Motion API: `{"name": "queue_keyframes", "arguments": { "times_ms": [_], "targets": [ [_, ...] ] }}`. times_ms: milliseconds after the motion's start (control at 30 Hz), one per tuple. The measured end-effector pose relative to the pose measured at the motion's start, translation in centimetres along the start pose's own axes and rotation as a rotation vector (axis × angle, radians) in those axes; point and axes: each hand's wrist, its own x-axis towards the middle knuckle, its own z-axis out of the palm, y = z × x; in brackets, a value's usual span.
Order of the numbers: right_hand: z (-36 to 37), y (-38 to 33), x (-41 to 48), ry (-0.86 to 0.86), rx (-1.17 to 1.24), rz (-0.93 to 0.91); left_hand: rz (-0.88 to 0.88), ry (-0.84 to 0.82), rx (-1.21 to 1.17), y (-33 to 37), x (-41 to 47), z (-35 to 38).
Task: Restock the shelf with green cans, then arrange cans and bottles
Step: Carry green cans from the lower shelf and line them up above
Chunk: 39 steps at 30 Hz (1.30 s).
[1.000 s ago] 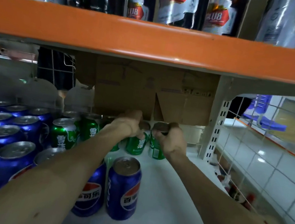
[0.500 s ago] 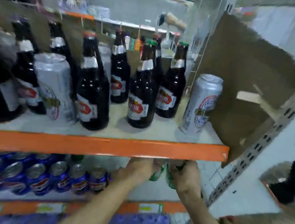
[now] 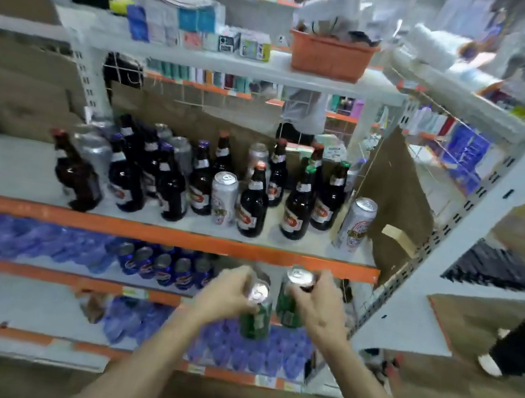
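Curling round the upper wall of the left green can [image 3: 257, 317], the left hand [image 3: 228, 293] has its grip closed on the can, fingers bent beside the silver lid. The right hand [image 3: 319, 309] holds the right green can [image 3: 286, 308] likewise, its grip wrapped round the lid end. Both forearms reach forward from the lower edge of the view with the wrists near each other. The cans hang just beside one another in the air — in front of the shelf unit, below the orange edge [image 3: 158, 233] of the bottle shelf, resting on no board. That makes two green cans, one per hand. On the bottle shelf stand roughly a dozen dark beer bottles [image 3: 253, 204], the count loosened by blur, among at least five silver cans [image 3: 223, 197]. One level down a row of five blue cans [image 3: 163, 265] shows — further left is too smeared to count.
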Motion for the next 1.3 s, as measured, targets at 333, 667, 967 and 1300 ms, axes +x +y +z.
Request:
{"name": "queue_keyframes", "arguments": {
  "times_ms": [333,667,967,1300],
  "targets": [
    [-0.6,-21.2,-6.2,-0.015,0.062,-0.260,-0.032,0.471,-0.121,-2.7,-17.2,-22.2],
    [12.4,-40.8,-12.9,-0.189,0.113,-0.438,-0.197,0.661,-0.083,-17.8,-29.9,-35.6],
    [26.9,-54.8,-15.7,-0.254,0.164,-0.479,-0.264,0.699,0.015,-30.8,-34.8,-48.0],
    [41.2,-63.8,-10.6,-0.295,0.135,-0.438,-0.303,0.655,0.016,-44.9,-30.7,-56.1]
  ]
}}
